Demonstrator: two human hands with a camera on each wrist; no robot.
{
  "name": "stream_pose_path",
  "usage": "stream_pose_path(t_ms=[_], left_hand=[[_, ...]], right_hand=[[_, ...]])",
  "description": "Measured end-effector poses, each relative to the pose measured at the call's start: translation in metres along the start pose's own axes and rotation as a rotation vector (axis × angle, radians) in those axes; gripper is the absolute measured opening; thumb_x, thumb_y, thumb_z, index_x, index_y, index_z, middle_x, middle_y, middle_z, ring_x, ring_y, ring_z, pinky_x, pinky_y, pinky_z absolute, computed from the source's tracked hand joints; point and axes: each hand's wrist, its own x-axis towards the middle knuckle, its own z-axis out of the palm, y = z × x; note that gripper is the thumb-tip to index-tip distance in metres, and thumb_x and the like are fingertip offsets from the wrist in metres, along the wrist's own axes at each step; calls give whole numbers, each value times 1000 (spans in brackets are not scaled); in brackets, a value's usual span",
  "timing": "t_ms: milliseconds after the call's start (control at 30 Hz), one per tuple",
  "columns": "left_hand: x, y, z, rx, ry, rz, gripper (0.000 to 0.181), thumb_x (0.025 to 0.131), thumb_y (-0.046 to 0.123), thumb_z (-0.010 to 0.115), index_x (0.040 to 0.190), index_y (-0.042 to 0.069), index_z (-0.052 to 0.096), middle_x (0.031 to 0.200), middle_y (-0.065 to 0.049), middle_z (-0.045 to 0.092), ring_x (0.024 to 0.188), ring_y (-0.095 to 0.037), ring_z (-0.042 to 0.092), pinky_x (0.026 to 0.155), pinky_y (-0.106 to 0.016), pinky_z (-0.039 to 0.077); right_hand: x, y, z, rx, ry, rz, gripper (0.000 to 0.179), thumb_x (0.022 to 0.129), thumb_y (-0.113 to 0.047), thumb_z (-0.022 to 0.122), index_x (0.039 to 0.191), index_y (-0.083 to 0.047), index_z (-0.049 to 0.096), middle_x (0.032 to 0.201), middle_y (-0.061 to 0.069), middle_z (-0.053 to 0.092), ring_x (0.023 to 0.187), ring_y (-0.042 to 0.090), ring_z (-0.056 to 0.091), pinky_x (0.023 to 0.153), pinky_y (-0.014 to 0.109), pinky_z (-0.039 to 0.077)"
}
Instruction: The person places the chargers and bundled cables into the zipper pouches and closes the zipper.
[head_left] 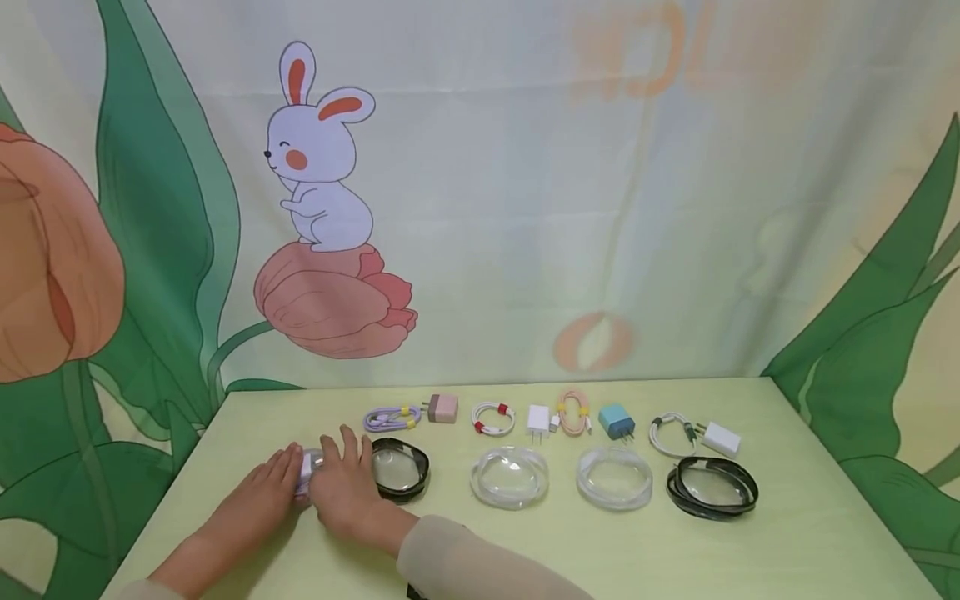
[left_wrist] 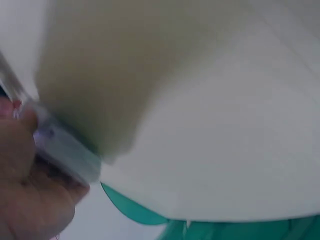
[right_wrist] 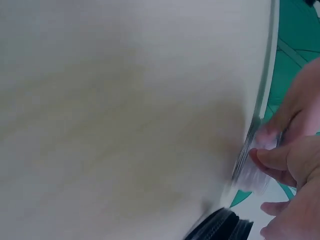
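Note:
At the left of the table both hands are at a small clear round pouch (head_left: 306, 475) with something purplish showing through it. My left hand (head_left: 258, 492) holds its left side; in the left wrist view the thumb and fingers grip the clear pouch (left_wrist: 67, 150). My right hand (head_left: 348, 492) reaches across to its right side, and in the right wrist view the thumb and a finger pinch the pouch's edge (right_wrist: 255, 175), other fingers spread. Beside the right hand lies a round clear pouch with a black rim (head_left: 401, 471), partly covered by that hand.
Two white-rimmed clear pouches (head_left: 510, 477) and another black-rimmed one (head_left: 712, 487) continue the row rightward. Behind them lie coiled cables, purple (head_left: 392, 418), white (head_left: 492, 418) and pink (head_left: 573, 413), with pink (head_left: 443, 408), white (head_left: 537, 420) and blue (head_left: 617, 422) charger plugs. A printed curtain hangs behind.

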Motion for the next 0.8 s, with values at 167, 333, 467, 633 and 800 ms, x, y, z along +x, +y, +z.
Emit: stream_pose_path(t_ms=[167,333,467,633,800], left_hand=[[-5,-11,0,35,17,73,67,86,20,80,135,-14,50,139,-31,55,125,-45,57,98,-54,50],[0,-12,6,77,84,105,64,87,21,80,131,-17,51,130,-31,59,112,-43,61,87,-51,55],[5,-13,7,64,140,117,64,85,19,80,129,-19,52,126,-32,60,104,-41,63,78,-50,57],[1,-17,7,55,129,140,70,82,20,80,131,-18,50,131,-33,58,111,-44,61,86,-51,55],[-4,-22,8,68,92,155,71,85,22,80,135,-16,49,138,-33,54,123,-47,57,100,-52,50]], right_hand=[[2,2,-2,-39,-10,27,17,87,-39,78,73,-35,70,150,-5,45,147,29,26,115,51,30],[4,-3,-3,37,-22,67,20,83,-39,82,68,-31,71,152,-7,43,146,26,27,113,45,33],[7,-4,-2,59,7,92,23,81,-37,84,65,-29,71,156,-5,39,147,27,24,114,46,32],[7,0,2,18,20,19,14,89,-36,76,75,-35,74,156,-5,41,148,29,26,115,50,32],[2,12,-1,41,-36,-94,16,100,-39,63,106,-43,77,156,-7,43,147,27,32,114,49,34]])
